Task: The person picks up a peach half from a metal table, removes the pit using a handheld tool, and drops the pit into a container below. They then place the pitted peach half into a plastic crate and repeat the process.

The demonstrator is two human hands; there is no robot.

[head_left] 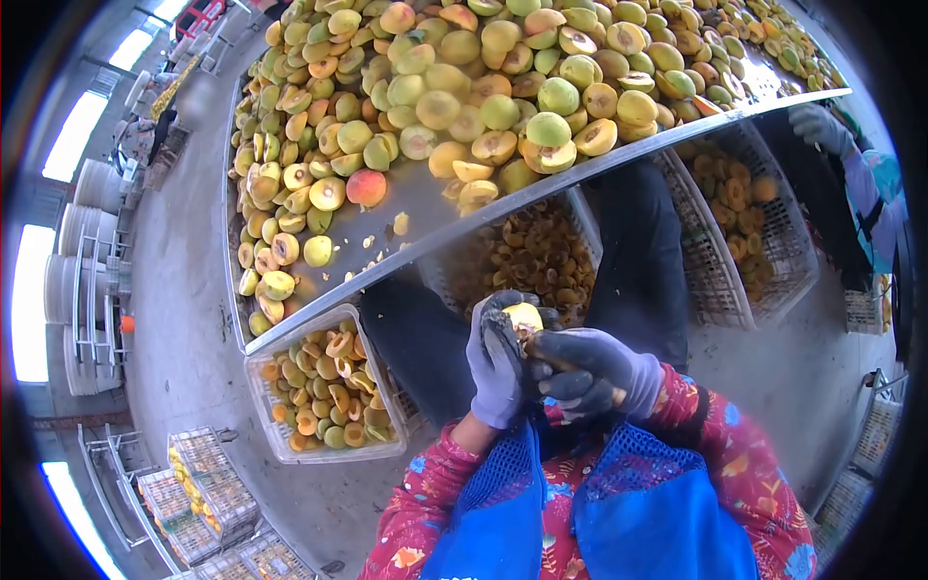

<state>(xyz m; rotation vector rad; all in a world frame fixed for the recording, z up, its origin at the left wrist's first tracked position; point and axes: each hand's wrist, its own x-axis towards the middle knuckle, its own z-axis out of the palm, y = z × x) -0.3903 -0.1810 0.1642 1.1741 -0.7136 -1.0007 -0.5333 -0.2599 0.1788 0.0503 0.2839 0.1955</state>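
Between my legs, above my lap, my left hand [496, 362] in a lilac and dark grey glove is closed around a yellow peach piece [523, 316]. Its pale rounded top shows above the fingers, and a brown patch lies below it. My right hand [592, 369], gloved the same way, is closed right beside the fruit, its fingers curled in front of my chest. Whatever it grips is hidden in the fist; a thin brownish end seems to reach the peach. Just beyond my hands, a crate [583, 215] holds many brown pits and scraps.
Halved and whole peaches [425, 97] heap on a metal table [406, 203] ahead. A crate of peach halves [372, 451] stands at my left, another crate [698, 261] at my right. A co-worker's gloved hand [820, 128] is at far right. Stacked crates [217, 474] stand lower left.
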